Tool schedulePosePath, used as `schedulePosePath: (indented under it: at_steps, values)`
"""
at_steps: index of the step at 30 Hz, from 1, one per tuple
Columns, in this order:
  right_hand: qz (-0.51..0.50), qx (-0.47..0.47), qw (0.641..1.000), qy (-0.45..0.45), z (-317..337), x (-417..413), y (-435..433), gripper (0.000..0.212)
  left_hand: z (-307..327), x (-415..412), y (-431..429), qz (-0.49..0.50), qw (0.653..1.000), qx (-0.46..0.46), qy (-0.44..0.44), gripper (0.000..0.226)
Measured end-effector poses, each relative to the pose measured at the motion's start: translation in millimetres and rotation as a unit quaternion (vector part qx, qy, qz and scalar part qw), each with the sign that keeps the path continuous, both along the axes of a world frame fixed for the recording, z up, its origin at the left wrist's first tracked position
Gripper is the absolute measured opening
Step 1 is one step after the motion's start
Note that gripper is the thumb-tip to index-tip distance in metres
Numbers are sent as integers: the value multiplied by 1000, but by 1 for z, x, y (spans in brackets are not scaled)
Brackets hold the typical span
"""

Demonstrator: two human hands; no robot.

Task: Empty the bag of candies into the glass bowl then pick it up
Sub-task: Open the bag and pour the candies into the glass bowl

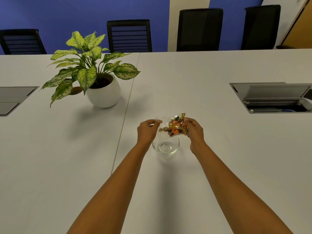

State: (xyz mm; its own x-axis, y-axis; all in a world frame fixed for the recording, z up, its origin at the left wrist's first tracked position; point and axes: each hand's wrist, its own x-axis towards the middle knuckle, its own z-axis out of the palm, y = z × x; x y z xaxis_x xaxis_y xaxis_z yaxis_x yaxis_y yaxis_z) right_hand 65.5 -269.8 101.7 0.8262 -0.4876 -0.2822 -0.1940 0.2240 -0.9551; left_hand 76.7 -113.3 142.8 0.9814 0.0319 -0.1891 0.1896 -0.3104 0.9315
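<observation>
Over white table (219,166), both hands' grips pinch candy bag (173,128) above glass bowl (165,146)

text: none legible | candies (175,127): wrappers too small to read | labels, numbers, signs: none readable

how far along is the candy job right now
Done: both hands have the bag of candies lifted over the glass bowl. In hand: left hand pinches one edge, right hand the other; candies are still inside. Left: the bowl looks empty, so pouring and picking it up remain.
</observation>
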Motion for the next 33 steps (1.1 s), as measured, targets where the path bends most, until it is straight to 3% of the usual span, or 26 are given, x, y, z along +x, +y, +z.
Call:
schedulePosePath:
  at_steps: [7, 22, 33]
  values:
    - [7, -143, 990, 0, 2, 6, -1, 14, -26, 11, -1, 43, 995, -40, 81, 33]
    - [56, -277, 959, 7, -3, -3, 7, 23, -62, 16, 3, 96, 967, -120, 202, 33]
    - [63, -439, 896, -21, 3, -16, 17, 24, -67, 7, 3, 120, 937, -202, 258, 33]
